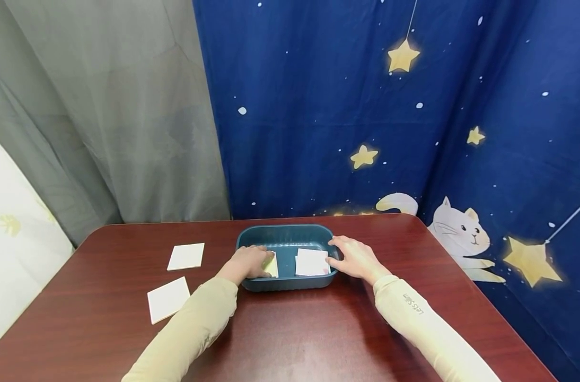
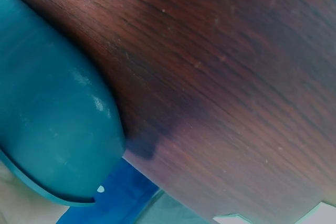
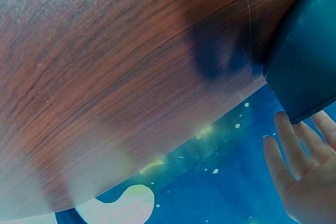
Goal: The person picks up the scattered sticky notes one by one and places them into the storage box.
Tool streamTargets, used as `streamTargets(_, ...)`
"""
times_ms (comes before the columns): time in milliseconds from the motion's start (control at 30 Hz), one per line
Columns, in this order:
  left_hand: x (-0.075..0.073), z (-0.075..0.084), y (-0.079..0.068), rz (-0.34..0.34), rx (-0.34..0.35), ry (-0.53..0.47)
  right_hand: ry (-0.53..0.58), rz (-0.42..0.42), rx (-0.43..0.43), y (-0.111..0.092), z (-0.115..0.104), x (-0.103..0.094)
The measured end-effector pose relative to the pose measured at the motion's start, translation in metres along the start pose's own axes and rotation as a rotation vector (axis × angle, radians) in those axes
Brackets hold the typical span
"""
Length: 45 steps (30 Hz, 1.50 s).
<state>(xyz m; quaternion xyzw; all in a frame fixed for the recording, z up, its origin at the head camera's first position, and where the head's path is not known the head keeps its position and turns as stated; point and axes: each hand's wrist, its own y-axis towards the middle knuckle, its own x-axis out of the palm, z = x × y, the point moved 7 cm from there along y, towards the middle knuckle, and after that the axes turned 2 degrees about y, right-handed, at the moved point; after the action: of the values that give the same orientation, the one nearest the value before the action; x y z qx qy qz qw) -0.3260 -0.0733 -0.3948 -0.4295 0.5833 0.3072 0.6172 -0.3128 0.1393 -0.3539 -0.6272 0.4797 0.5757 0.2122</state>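
A dark teal bin (image 1: 285, 285) with rounded corners stands near the table's far edge. At its left end my left hand (image 1: 248, 262) reaches over the rim, thumb and fingers at opposite edges of a yellow-green card (image 1: 272, 267). White cards (image 1: 312, 262) lie overlapped in the right half of the bin, a pink patch at one corner. My right hand (image 1: 354, 256) is at the right end, fingers spread and thumb tip close to the white cards. In the right wrist view its straight fingers (image 3: 290, 150) reach up to the bin's rim.
Two white square cards lie on the reddish-brown table (image 1: 295, 339) left of the bin, one farther back (image 1: 186, 257) and one nearer (image 1: 168, 300). Behind the table hang a grey curtain (image 1: 142, 132) and a blue starry curtain (image 1: 309, 116).
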Motion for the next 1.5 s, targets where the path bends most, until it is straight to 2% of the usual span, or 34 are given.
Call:
streamTargets(133, -0.004, 0.000, -0.002, 0.055, 0.018, -0.005, -0.002, 0.002, -0.003, 0.000, 0.000, 0.000)
streamTargets(300, -0.015, 0.002, -0.007, 0.140, 0.052, -0.001, -0.008, 0.004, -0.004, 0.000, 0.000, 0.000)
streamTargets(433, -0.023, 0.005, -0.013, 0.183, 0.069, 0.008, -0.006, 0.002, -0.003, 0.000, 0.000, -0.001)
streamTargets(867, -0.048, 0.007, -0.036, 0.254, 0.074, -0.004, -0.011, 0.003, -0.008, 0.000, 0.000, 0.002)
streamTargets(1167, -0.068, 0.010, -0.055, 0.352, 0.133, 0.026, -0.010, -0.001, -0.010, 0.001, -0.001, 0.000)
streamTargets(1500, -0.077, 0.011, -0.071, 0.374, 0.141, 0.003, -0.010, 0.007, -0.017, 0.000, -0.002, -0.001)
